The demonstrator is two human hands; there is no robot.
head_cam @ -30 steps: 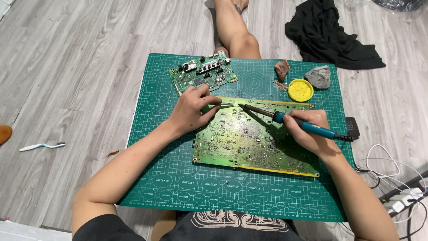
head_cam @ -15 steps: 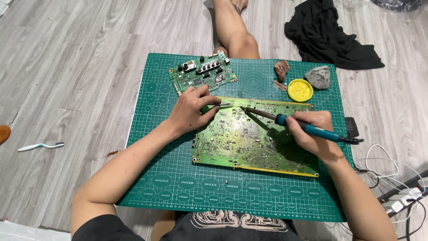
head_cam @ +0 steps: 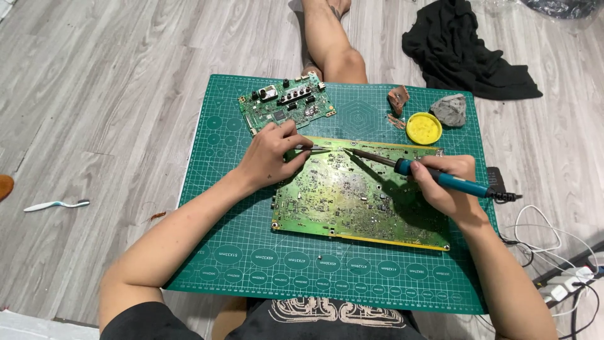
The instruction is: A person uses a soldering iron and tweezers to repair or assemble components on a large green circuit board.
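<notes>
my left hand (head_cam: 272,153) pinches tweezers (head_cam: 313,150) | my right hand (head_cam: 443,187) grips soldering iron (head_cam: 415,169) | tips over large circuit board (head_cam: 358,201)

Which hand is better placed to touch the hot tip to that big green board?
Probably the right hand: it holds the soldering iron, tip already at the large circuit board. The left hand grips tweezers.

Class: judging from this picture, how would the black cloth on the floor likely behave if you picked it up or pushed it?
The crumpled black cloth lies in soft folds, so it would probably hang floppy. It looks thin, so likely light. Pushed, it would probably bunch rather than roll.
</notes>
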